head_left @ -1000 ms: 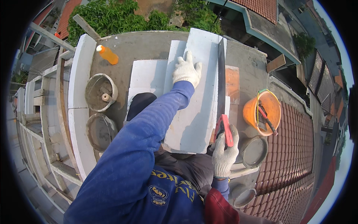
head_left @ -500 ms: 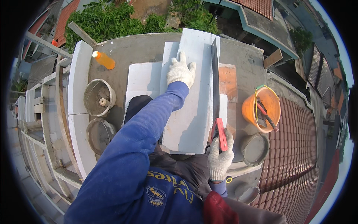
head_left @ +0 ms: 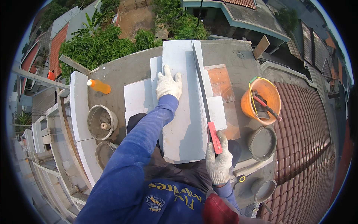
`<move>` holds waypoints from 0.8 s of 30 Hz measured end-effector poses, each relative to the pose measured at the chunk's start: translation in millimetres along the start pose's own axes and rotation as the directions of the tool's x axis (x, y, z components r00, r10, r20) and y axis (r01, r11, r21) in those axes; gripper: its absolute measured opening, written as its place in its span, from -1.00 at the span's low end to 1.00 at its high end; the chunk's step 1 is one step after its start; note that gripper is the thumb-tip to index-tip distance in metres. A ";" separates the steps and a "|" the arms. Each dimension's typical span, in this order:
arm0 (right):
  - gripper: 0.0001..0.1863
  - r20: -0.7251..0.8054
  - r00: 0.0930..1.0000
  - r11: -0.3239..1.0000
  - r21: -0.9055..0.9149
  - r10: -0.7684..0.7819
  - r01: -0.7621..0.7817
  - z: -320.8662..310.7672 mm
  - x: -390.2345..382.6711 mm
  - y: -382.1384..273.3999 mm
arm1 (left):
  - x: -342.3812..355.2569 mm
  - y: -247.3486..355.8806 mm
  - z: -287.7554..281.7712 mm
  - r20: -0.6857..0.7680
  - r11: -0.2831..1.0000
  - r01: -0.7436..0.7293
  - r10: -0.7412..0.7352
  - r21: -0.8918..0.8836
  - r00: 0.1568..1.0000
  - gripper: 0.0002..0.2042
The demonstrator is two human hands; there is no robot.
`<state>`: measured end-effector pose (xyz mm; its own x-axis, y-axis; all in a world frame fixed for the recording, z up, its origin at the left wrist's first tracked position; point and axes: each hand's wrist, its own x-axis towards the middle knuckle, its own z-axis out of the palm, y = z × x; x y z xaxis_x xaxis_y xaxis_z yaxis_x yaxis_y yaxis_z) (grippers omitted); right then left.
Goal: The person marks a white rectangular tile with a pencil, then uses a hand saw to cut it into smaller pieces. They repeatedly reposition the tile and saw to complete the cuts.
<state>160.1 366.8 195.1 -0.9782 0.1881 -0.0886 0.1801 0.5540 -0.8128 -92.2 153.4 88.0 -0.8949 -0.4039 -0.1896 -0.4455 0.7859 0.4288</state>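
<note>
A long pale lightweight concrete block (head_left: 179,127) lies lengthwise in front of me, its near end by my lap. My left hand (head_left: 169,84), in a white knit glove, rests on its top with fingers spread. In my gloved right hand (head_left: 219,160) is the red handle of a handsaw (head_left: 215,138), gripped near the block's near right corner. The saw's dark blade runs away from me along the block's right side, its far end near the block's far edge. How deep the teeth sit in the block cannot be made out.
More pale blocks (head_left: 138,95) lie beneath and beside this one. On the left are an orange bottle (head_left: 100,86) and mortar buckets (head_left: 97,127). An orange bucket with tools (head_left: 246,104), grey buckets (head_left: 262,143) and a tiled roof (head_left: 302,138) are on the right. The ledge's far edge borders a drop.
My view has shifted and turned slightly, so the scene sits differently. The handsaw has slid a little away from me along the block. My left hand stays on the block.
</note>
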 end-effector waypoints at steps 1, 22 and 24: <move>-0.42 0.017 0.999 0.999 0.030 0.031 -0.032 8.1 20.9 -2.9 | -1.2 0.7 -0.8 -0.013 1.000 -0.007 0.007 0.009 1.000 -0.15; -0.42 0.016 0.997 0.995 -0.065 -0.071 0.072 73.1 204.8 -35.9 | -2.5 4.7 -8.7 0.017 0.999 0.029 -0.028 -0.035 0.999 -0.17; -0.42 0.049 0.998 0.995 -0.092 -0.026 0.031 73.6 208.3 -28.7 | -3.1 2.5 -9.1 0.011 0.999 0.026 -0.025 -0.039 1.000 -0.17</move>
<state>-56.4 330.4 157.7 -0.9865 0.1331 -0.0954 0.1587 0.6320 -0.7586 -90.3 152.4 97.7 -0.8837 -0.4182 -0.2104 -0.4670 0.7567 0.4576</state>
